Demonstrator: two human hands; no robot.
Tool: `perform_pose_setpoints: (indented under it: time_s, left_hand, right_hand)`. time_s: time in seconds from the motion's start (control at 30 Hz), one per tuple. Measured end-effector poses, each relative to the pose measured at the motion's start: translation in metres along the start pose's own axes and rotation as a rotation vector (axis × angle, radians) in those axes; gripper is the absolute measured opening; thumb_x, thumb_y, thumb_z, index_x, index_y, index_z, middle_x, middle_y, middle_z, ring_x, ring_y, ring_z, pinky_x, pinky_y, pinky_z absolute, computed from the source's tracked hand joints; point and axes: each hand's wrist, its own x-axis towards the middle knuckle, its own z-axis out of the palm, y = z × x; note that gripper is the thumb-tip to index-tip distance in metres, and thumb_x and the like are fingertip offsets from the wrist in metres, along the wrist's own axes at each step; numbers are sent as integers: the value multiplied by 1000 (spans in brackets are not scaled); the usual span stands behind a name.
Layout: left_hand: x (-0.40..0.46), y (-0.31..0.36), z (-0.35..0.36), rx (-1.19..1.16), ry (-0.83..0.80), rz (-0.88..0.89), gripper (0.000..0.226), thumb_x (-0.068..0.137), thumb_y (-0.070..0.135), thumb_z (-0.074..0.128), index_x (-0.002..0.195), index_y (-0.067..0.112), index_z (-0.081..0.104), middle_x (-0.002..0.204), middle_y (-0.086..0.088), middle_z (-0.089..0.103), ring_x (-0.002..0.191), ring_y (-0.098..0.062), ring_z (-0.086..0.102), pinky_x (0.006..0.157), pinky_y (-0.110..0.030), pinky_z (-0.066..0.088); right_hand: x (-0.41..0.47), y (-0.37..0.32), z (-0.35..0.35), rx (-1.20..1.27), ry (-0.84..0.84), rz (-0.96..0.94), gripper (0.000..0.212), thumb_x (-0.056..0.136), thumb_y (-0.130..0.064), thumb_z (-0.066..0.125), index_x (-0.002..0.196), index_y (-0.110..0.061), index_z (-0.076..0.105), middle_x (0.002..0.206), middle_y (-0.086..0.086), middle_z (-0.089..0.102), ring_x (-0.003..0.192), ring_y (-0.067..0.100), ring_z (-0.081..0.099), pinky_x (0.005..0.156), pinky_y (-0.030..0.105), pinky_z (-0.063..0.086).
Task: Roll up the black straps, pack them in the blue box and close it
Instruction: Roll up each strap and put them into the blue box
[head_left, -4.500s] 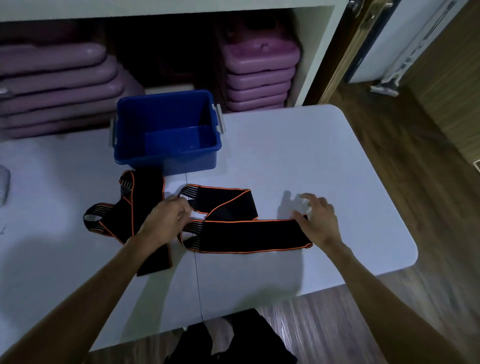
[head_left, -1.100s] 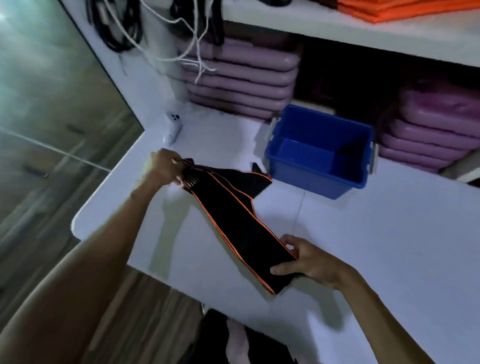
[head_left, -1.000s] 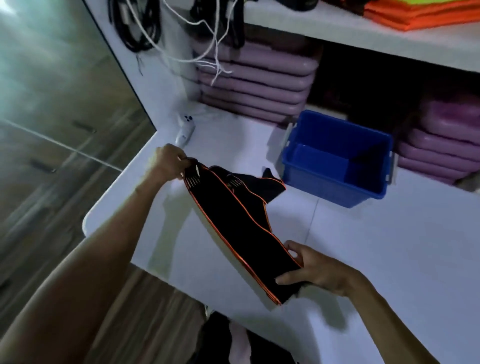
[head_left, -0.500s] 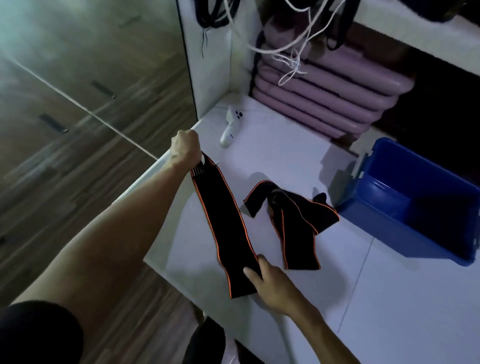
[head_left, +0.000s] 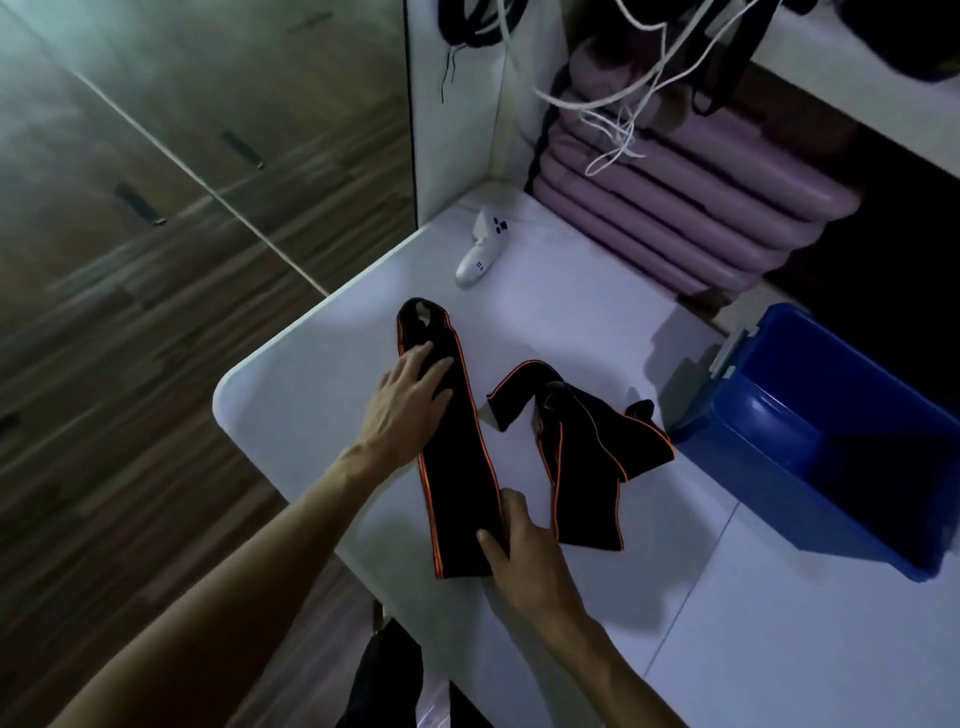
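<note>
One black strap with orange edging (head_left: 457, 467) lies stretched out flat on the white table (head_left: 753, 639), running from the table's left corner toward me. My left hand (head_left: 410, 400) presses flat on its far part, fingers spread. My right hand (head_left: 519, 545) rests on its near end, fingers on the cloth. A second black strap (head_left: 582, 452) lies crumpled just to the right, untouched. The blue box (head_left: 831, 447) stands open and looks empty at the right, past the second strap. No lid is in view.
A white handheld controller (head_left: 480, 249) lies near the table's far left corner. Purple stacked mats (head_left: 691, 208) fill the shelf behind, with white cords (head_left: 618, 124) hanging over them. The table's left edge drops to a wooden floor (head_left: 130, 312).
The strap, held taut in the air between both hands a second ago, now lies flat on the table. My left hand let go of its far end and lies open on it.
</note>
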Motion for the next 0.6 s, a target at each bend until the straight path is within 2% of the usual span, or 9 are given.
perform_pose_setpoints:
  time_s: [0.03, 0.1, 0.23, 0.33, 0.4, 0.43, 0.5, 0.53, 0.6]
  left_hand:
    - [-7, 2, 8, 35, -80, -19, 50, 98, 34, 47, 144, 15, 40, 155, -15, 29, 143, -34, 26, 112, -44, 28]
    - [-10, 3, 17, 64, -137, -71, 57, 99, 40, 40, 150, 18, 26, 161, -11, 11, 149, -28, 7, 117, -44, 16]
    - [-5, 2, 16, 107, -168, -80, 58, 100, 41, 37, 152, 19, 20, 162, -10, 5, 149, -28, 0, 120, -46, 10]
    - [-10, 6, 11, 63, -117, -58, 57, 99, 37, 43, 149, 15, 28, 160, -15, 12, 148, -32, 8, 118, -50, 18]
    - [-26, 13, 4, 25, -21, -56, 52, 98, 33, 48, 145, 12, 39, 156, -18, 24, 144, -37, 22, 113, -50, 28]
    - [-39, 19, 0, 0, 35, -57, 48, 98, 31, 49, 141, 11, 45, 153, -19, 31, 139, -39, 31, 108, -49, 34]
    - [-76, 33, -6, -68, 114, -41, 40, 98, 30, 49, 132, 10, 54, 142, -17, 43, 125, -36, 44, 100, -46, 43]
    - [-98, 39, -8, -100, 133, -30, 37, 97, 31, 49, 128, 10, 57, 135, -15, 47, 118, -33, 48, 96, -42, 45]
    - [-139, 53, -8, -183, 145, -65, 34, 97, 32, 48, 122, 11, 60, 123, -10, 50, 107, -25, 51, 89, -34, 46]
  right_hand:
    - [-1, 1, 3, 42, -4, -2, 42, 98, -36, 51, 136, -27, 33, 118, 2, 67, 103, 21, 66, 82, 34, 56]
    - [-4, 3, 4, 111, -13, 6, 41, 97, -34, 54, 133, -30, 35, 118, -1, 66, 106, 18, 65, 84, 31, 56]
    - [-6, 7, 4, 207, -30, 15, 36, 97, -30, 57, 130, -27, 42, 119, -4, 66, 109, 14, 64, 82, 19, 52]
    - [-6, 10, 2, 202, -46, 1, 36, 98, -32, 55, 130, -26, 40, 119, 0, 67, 108, 20, 65, 85, 30, 55]
    - [-6, 14, -2, 172, -45, -10, 42, 99, -39, 49, 137, -27, 35, 119, 6, 67, 105, 25, 66, 84, 37, 54]
    - [-6, 18, -5, 169, -48, -21, 47, 100, -42, 46, 141, -26, 32, 113, 6, 67, 100, 24, 66, 80, 33, 52]
    - [-9, 24, -15, 190, -58, -81, 54, 99, -46, 46, 146, -24, 30, 94, 0, 63, 83, 11, 62, 71, 23, 45]
    - [-11, 28, -20, 195, -65, -125, 57, 97, -48, 49, 146, -26, 30, 99, -2, 61, 84, 6, 59, 73, 19, 44]
    - [-16, 36, -29, 169, -107, -211, 60, 92, -53, 55, 145, -34, 33, 126, -7, 50, 102, -2, 52, 82, 12, 41]
